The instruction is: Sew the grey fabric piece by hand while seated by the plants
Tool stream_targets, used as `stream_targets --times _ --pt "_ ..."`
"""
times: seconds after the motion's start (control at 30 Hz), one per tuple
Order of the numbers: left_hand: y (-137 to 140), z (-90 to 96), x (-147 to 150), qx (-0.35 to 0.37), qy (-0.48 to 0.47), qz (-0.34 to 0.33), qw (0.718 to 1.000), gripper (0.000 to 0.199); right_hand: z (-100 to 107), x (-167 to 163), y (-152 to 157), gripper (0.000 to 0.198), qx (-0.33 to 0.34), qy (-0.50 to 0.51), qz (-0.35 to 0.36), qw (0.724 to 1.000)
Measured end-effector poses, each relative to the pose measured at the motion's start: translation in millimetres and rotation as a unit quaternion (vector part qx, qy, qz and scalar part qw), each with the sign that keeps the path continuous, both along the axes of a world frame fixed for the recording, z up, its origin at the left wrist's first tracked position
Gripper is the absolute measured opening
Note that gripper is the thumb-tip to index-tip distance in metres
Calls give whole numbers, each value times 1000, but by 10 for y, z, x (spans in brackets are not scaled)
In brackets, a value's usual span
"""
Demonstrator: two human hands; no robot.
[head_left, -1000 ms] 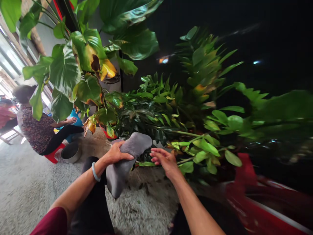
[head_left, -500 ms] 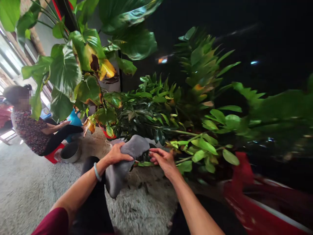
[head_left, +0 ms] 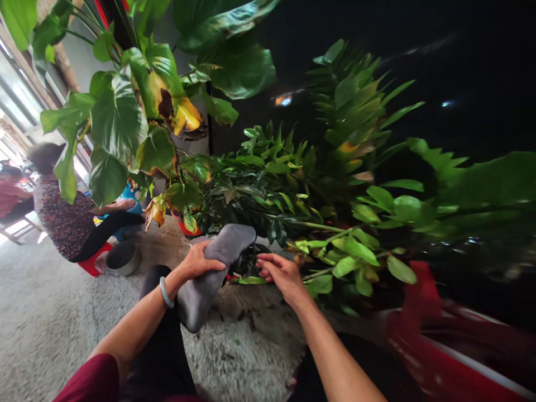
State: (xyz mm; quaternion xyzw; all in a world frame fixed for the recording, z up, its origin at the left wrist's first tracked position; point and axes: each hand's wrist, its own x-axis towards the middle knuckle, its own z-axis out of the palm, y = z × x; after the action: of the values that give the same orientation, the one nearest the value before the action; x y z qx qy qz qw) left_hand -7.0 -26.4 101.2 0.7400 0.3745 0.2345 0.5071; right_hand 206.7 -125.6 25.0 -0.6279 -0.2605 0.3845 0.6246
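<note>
A grey sock [head_left: 228,245] hangs from my left hand [head_left: 199,261], its thumb pressed over the cloth and the fingers behind it. One end of the sock points up and right, with a dark edge; the other end droops toward the floor. Just right of the sock, and apart from it, is my right hand [head_left: 278,271]. Thumb and fingertips are drawn together there in a pinch; anything between them is too small to see. A pale bangle [head_left: 166,292] circles my left wrist.
Leafy potted plants [head_left: 268,190] crowd the space ahead, with large leaves [head_left: 119,114] overhanging at left. A red bag [head_left: 422,318] stands at lower right. At left, a person [head_left: 67,212] sits on a red stool [head_left: 90,265] beside a grey basin [head_left: 123,258].
The upper end of the sock has shifted a little up and away from my right hand, so the gap between them is wider. The seated person at left has turned the head away.
</note>
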Motion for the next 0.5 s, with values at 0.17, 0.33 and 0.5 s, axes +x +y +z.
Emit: stream_targets --times 0.17,0.33,0.5 --pt "-43 166 3 7 -52 1 999 54 -14 -2 12 32 0 2 7 1000" --pt "9 138 83 15 -63 36 997 52 -22 -16 24 30 -4 -7 4 1000" --pt "-23 -115 -35 -20 6 -7 1000 50 -25 3 17 29 -6 -13 4 1000"
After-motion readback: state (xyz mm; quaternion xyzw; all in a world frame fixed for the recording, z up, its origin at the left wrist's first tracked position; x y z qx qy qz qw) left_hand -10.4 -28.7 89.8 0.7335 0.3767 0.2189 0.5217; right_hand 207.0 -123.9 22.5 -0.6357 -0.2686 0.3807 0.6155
